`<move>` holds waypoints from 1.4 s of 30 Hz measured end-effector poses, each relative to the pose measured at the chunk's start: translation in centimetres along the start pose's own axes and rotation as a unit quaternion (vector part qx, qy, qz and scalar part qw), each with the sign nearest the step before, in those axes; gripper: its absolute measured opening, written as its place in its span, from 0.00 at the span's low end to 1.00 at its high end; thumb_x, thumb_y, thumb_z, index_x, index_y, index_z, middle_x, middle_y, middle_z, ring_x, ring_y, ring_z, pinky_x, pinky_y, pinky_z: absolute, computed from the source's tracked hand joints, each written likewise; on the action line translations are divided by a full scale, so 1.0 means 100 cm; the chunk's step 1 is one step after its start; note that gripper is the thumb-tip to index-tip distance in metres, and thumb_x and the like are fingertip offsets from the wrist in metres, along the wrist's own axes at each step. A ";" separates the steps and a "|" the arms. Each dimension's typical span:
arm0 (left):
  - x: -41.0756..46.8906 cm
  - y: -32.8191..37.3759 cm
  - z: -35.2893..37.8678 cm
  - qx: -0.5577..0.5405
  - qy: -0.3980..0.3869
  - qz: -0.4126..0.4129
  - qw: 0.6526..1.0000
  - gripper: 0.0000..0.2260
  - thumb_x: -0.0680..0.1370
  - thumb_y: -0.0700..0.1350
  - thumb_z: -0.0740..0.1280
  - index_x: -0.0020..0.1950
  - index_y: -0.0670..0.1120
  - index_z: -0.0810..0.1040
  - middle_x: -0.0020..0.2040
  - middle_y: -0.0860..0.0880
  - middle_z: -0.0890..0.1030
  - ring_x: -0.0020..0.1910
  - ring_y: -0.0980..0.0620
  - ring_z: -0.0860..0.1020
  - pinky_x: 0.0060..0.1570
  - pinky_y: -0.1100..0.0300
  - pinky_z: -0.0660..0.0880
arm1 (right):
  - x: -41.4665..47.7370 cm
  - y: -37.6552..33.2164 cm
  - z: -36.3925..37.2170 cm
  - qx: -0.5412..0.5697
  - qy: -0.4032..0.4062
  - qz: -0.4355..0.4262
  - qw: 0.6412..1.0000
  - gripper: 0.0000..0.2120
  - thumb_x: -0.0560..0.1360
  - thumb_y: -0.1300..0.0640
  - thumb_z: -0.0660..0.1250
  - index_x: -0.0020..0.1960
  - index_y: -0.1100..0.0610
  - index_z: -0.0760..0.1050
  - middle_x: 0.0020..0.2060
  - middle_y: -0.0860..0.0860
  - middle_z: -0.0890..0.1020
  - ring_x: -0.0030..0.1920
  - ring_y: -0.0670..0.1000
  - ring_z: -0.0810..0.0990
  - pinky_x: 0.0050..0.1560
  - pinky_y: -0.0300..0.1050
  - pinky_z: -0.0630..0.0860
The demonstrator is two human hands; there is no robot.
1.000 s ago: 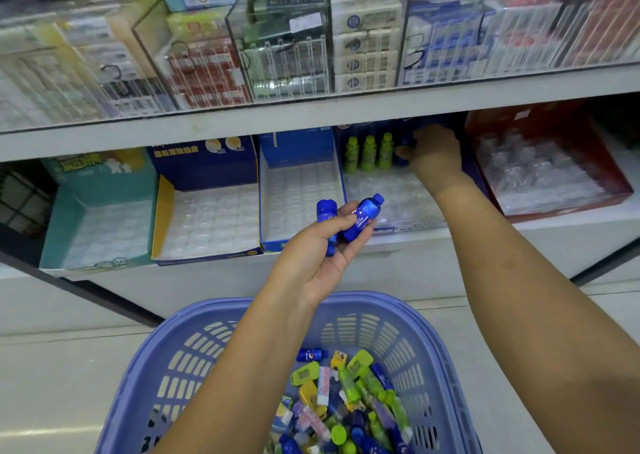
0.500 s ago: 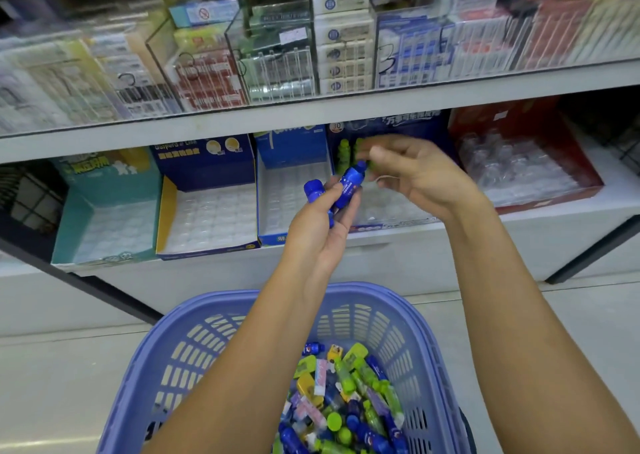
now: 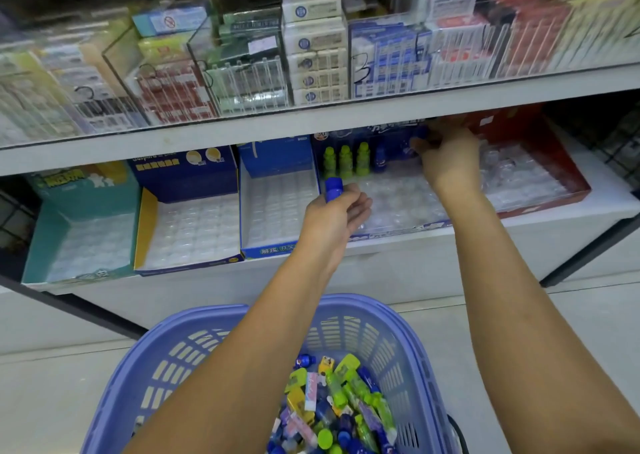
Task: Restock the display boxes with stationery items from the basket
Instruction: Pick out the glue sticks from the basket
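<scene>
Lower shelf [image 3: 398, 263] carries a row of open display boxes; the dark blue box [image 3: 398, 135] sits right of centre. Purple basket [image 3: 349, 301] is near, below the shelf, with mixed stationery items [image 3: 339, 408] heaped inside. Right hand [image 3: 450, 155] is at the box's far row, fingers curled, blurred; cannot tell whether it holds anything. Left hand [image 3: 337, 211], over the box's near left corner, grips a blue bottle [image 3: 333, 188]. Three green bottles [image 3: 343, 161] and a standing blue bottle [image 3: 380, 159] fill the far row.

The left hand [image 3: 334, 216] grips a blue bottle [image 3: 333, 188] above the front-left corner of the blue display box [image 3: 408, 231]. The right hand [image 3: 448, 157] reaches its back edge, beside three green bottles [image 3: 343, 161] and an upright blue bottle [image 3: 380, 159].
</scene>
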State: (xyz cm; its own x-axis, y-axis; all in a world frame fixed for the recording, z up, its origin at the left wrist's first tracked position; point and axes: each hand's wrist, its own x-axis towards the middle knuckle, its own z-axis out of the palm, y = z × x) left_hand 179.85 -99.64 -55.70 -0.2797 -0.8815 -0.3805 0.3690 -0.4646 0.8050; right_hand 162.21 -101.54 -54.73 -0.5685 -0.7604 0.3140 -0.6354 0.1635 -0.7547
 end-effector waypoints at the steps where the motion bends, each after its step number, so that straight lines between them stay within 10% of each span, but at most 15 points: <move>1: 0.001 -0.002 -0.001 0.003 0.007 -0.005 1.000 0.04 0.79 0.34 0.62 0.46 0.39 0.74 0.41 0.43 0.78 0.43 0.48 0.80 0.52 0.56 0.78 | 0.005 0.004 0.004 -0.033 -0.019 -0.010 0.999 0.12 0.75 0.60 0.66 0.56 0.63 0.78 0.51 0.61 0.82 0.52 0.58 0.79 0.46 0.39 0.71; 15: 0.008 -0.004 -0.008 0.058 0.044 -0.079 0.994 0.12 0.80 0.48 0.63 0.41 0.42 0.73 0.29 0.48 0.69 0.30 0.51 0.71 0.42 0.55 0.79 | 0.032 -0.010 0.024 -0.276 -0.167 -0.069 0.944 0.13 0.79 0.59 0.60 0.57 0.67 0.75 0.57 0.64 0.77 0.58 0.61 0.74 0.53 0.47 0.69; 42: 0.004 -0.009 -0.010 0.182 -0.037 -0.058 0.981 0.10 0.80 0.45 0.63 0.57 0.41 0.76 0.48 0.44 0.78 0.47 0.49 0.77 0.48 0.60 0.78 | 0.015 -0.001 0.018 -0.173 -0.144 -0.002 0.974 0.13 0.78 0.59 0.61 0.58 0.66 0.75 0.57 0.63 0.78 0.58 0.61 0.76 0.53 0.45 0.70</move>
State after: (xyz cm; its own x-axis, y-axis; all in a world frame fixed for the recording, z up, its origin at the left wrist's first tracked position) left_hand 180.34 -99.63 -57.05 -0.3702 -0.8094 -0.4559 -0.0062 -0.4886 0.8725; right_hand 162.38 -103.85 -55.25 -0.4281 -0.8977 0.1042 -0.8033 0.3251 -0.4991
